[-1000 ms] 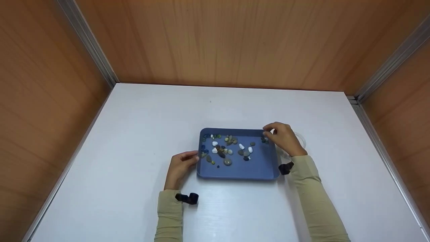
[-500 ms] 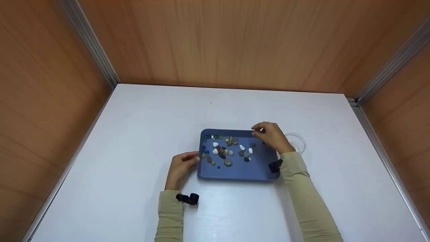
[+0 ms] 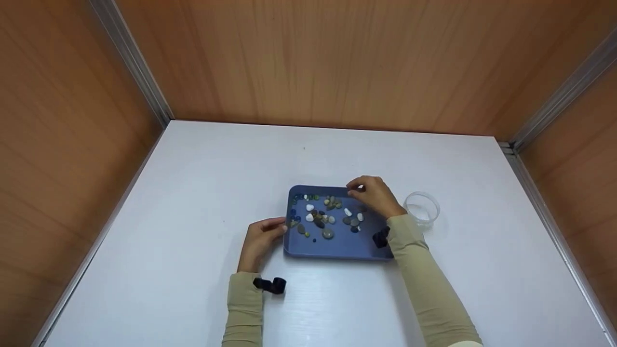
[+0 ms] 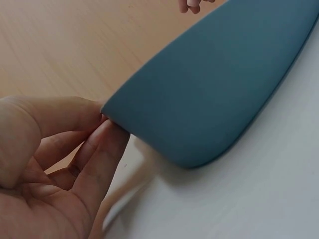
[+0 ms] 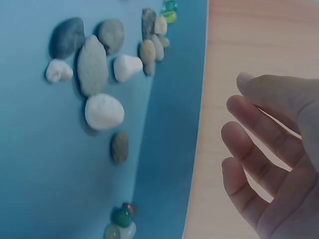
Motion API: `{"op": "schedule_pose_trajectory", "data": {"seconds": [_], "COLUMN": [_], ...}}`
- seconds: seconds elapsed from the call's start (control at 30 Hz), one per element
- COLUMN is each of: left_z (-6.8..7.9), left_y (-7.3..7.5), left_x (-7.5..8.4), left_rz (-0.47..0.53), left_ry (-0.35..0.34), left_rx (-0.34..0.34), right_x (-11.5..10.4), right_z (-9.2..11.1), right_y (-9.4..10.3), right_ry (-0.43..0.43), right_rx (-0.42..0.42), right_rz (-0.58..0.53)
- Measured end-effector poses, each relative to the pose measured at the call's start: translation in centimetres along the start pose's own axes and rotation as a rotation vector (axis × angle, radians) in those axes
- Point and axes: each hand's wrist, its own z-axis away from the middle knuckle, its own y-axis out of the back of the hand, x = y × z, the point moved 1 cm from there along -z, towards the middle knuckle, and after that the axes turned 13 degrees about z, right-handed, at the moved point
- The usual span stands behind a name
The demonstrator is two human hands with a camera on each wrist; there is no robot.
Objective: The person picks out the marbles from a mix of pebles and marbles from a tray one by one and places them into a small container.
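A blue tray [image 3: 337,248] with pebbles and glass stones lies on the white table. At its left side, my left hand [image 3: 258,241] pinches the rim with fingertips and thumb, seen closely in the left wrist view. My right hand [image 3: 376,195] is over the far edge of the tray, fingers bent loosely and apart, nothing between them in the right wrist view. Near it in that view lie a white stone [image 5: 104,111], a long grey pebble [image 5: 92,67], a small brown pebble [image 5: 119,147] and a cluster of coloured glass stones [image 5: 122,217].
A clear round container [image 3: 422,208] stands to the right of the tray, beside the right sleeve [image 3: 424,274]. Wood-grain panels [image 3: 308,62] enclose the table [image 3: 231,159] at the back and sides.
My right hand has moved left along the tray's far edge, away from the right corner, bringing the clear container into fuller view. My left hand stays at the tray's left side.
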Motion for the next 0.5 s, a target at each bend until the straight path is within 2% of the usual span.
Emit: {"op": "schedule_pose_trajectory", "data": {"seconds": [0.33, 0.5], "left_z": [-0.2, -0.1], "left_y": [-0.1, -0.2], "left_x": [-0.1, -0.2], "left_rz": [0.006, 0.017], "left_ry": [0.026, 0.011], "left_rx": [0.013, 0.006], "right_x": [-1.5, -2.0], "right_z": [-1.0, -1.1], "right_y": [-1.7, -2.3], "right_ry": [0.047, 0.065], "right_rx": [-0.01, -0.021], "right_rz": [0.023, 0.045]}}
